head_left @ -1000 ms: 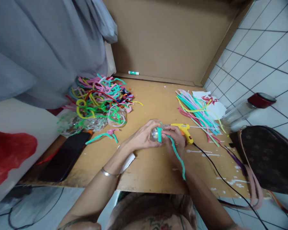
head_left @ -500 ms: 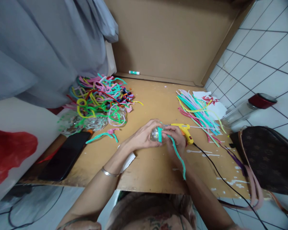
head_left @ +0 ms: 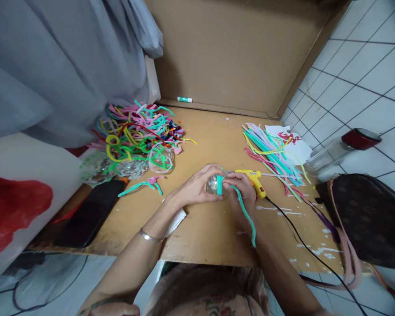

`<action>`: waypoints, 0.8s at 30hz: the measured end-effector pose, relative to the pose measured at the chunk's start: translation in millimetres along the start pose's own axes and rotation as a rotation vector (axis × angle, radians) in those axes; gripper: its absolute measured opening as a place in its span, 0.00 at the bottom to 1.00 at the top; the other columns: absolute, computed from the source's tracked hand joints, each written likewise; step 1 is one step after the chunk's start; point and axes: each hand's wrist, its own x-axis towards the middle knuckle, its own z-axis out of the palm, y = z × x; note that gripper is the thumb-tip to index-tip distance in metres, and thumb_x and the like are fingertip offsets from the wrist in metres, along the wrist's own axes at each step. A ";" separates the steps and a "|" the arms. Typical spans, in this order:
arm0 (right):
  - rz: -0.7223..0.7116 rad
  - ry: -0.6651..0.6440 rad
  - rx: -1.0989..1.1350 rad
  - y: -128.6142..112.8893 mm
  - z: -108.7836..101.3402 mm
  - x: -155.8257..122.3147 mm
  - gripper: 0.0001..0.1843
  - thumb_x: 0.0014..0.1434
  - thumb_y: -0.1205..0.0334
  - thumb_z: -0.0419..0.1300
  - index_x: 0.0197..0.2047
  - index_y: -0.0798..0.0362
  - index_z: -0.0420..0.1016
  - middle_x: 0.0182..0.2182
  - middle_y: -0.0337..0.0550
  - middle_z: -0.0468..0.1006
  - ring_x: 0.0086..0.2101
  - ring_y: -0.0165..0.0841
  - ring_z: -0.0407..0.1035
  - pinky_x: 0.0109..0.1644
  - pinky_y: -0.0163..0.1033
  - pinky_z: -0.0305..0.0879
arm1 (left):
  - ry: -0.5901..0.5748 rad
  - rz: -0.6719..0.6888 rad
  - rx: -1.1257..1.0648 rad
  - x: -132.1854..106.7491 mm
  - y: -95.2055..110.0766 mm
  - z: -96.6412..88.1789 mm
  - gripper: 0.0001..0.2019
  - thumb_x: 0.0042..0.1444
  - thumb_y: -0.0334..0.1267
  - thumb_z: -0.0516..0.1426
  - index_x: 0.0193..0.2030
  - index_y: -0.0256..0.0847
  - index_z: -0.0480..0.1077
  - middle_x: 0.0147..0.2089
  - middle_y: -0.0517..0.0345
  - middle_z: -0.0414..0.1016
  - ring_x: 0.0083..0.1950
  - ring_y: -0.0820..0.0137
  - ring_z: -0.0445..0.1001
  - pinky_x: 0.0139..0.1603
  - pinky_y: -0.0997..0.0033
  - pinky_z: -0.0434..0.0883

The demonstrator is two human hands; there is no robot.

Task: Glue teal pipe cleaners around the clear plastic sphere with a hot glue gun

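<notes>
Hardly anything has shifted since earlier — our left hand (head_left: 197, 188) cups the clear ball (head_left: 213, 185) above the table (head_left: 200, 228), right hand (head_left: 242, 191) pinching the teal pipe cleaner (head_left: 243, 210) against it (wrap looks loose). Risk: slack grip lets it unwind; glue gun (head_left: 252, 179) nearby may burn.

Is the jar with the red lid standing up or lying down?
Lying down. The jar rests on its side on the tiled floor, its red lid pointing sideways.
</notes>
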 end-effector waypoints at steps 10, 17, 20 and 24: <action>0.027 -0.035 0.040 6.4 -3.4 2.4 0.05 0.58 0.58 0.64 0.37 0.46 0.81 0.39 0.41 0.76 0.41 0.33 0.73 0.47 0.41 0.72 | -0.025 -0.031 0.013 0.6 0.5 -2.3 0.30 0.48 0.44 0.67 0.56 0.43 0.63 0.59 0.45 0.66 0.64 0.55 0.66 0.64 0.51 0.65; 0.073 -0.053 0.066 2.1 -7.4 6.0 0.05 0.57 0.57 0.65 0.35 0.46 0.81 0.39 0.41 0.78 0.40 0.34 0.73 0.47 0.42 0.71 | -0.018 -0.041 -0.005 0.7 0.2 -2.2 0.31 0.48 0.45 0.67 0.57 0.44 0.63 0.59 0.45 0.67 0.64 0.55 0.66 0.64 0.51 0.65; 0.107 -0.048 0.031 1.0 -8.3 12.8 0.08 0.58 0.56 0.63 0.31 0.48 0.80 0.36 0.41 0.77 0.38 0.33 0.73 0.43 0.40 0.71 | -0.021 -0.049 0.000 1.1 1.2 -2.5 0.30 0.47 0.45 0.67 0.56 0.44 0.64 0.60 0.44 0.66 0.64 0.54 0.66 0.64 0.51 0.65; 0.115 -0.092 0.004 -5.5 -9.2 26.9 0.08 0.60 0.56 0.60 0.32 0.50 0.76 0.32 0.39 0.76 0.35 0.32 0.71 0.40 0.38 0.70 | -0.008 -0.052 0.002 1.7 3.0 -1.7 0.30 0.46 0.44 0.67 0.55 0.43 0.65 0.60 0.45 0.67 0.64 0.54 0.67 0.64 0.52 0.66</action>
